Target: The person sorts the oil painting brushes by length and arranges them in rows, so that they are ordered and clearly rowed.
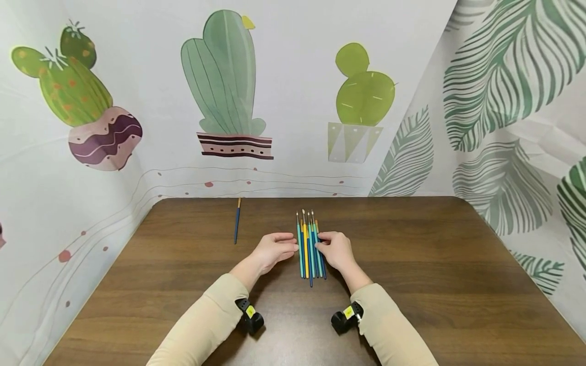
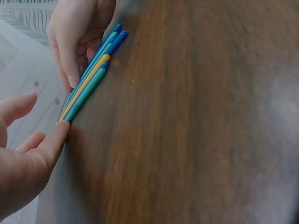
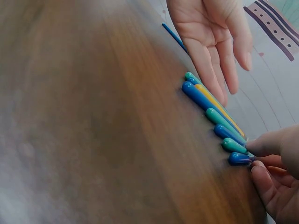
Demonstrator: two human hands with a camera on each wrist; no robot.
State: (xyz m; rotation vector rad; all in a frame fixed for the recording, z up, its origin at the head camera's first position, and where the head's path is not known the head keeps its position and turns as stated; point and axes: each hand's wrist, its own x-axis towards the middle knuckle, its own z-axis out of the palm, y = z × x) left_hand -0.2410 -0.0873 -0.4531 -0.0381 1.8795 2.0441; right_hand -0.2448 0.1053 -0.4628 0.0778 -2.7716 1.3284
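Several paintbrushes (image 1: 305, 254) lie side by side on the table with their bristles toward the wall. Their handles are blue, teal and one yellow. My left hand (image 1: 276, 250) lies along the row's left side, fingers extended, a fingertip touching the outer teal handle (image 2: 88, 93). On the opposite side, my right hand (image 1: 338, 249) pinches at the rightmost blue paintbrush (image 3: 239, 158) between thumb and fingers. The handle ends are uneven, one blue handle (image 3: 196, 95) sticking out nearest me.
A lone paintbrush (image 1: 237, 222) with a dark blue handle lies farther left, close to the table's back edge. The brown wooden table (image 1: 412, 264) meets a wall covering (image 1: 293, 101) printed with cacti and leaves. Each wrist carries a small black camera (image 1: 252, 320).
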